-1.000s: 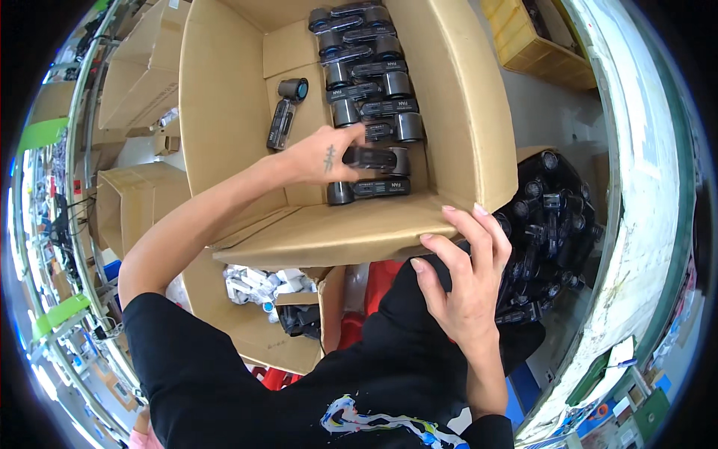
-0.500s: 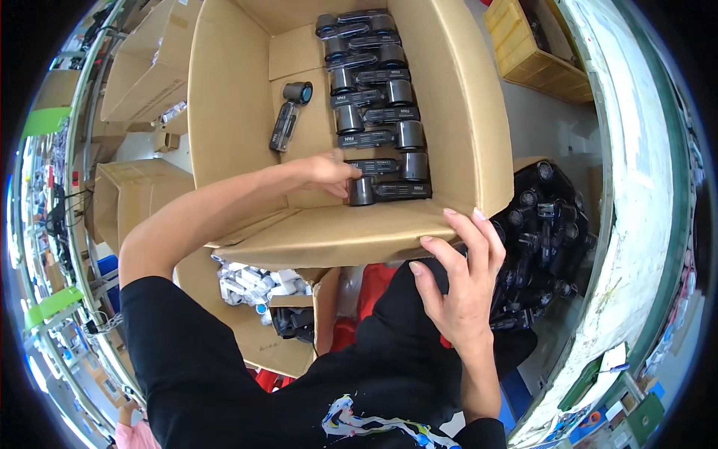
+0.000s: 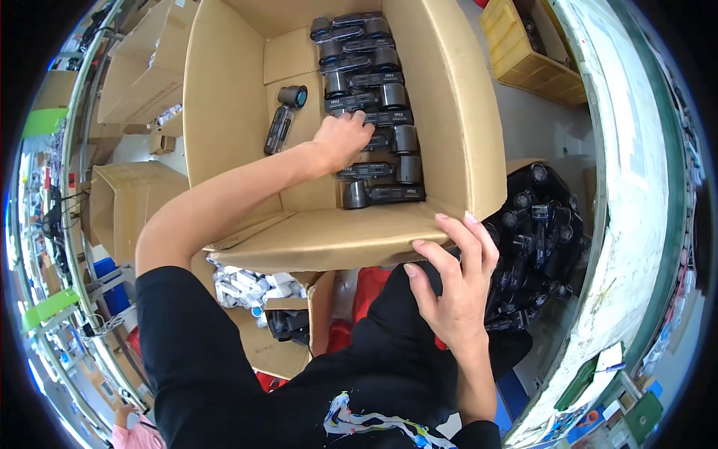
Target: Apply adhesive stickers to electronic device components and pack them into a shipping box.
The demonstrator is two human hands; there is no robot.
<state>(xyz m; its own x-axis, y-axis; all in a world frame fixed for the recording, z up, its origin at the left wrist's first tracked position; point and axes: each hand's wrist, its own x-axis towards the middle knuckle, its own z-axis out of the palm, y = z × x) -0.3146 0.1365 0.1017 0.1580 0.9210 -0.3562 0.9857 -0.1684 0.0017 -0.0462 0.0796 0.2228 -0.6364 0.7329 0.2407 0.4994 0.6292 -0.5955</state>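
Note:
A big cardboard box (image 3: 441, 97) holds a column of black handheld fans (image 3: 393, 194) in clear packaging, with heads and handles alternating along its right side. Over the middle of that column is my left hand (image 3: 344, 141), its fingers curled onto the head of one fan, which they mostly hide. One separate handheld fan (image 3: 279, 127) lies in the left part of the box. My right hand (image 3: 458, 292) is open with fingers spread, the fingertips resting on the box's near edge at the right corner.
Many black fans (image 3: 538, 239) lie heaped right of the box. A smaller carton (image 3: 321, 303) with white and grey pieces stands below it. A yellow crate (image 3: 523, 52) is at the far right, other cartons (image 3: 138, 202) at the left. A white-edged bench (image 3: 628, 187) runs along the right.
My left hand has moved away from the nearest fans, up along the column to its middle. My right hand stays at the box edge. The view has shifted slightly.

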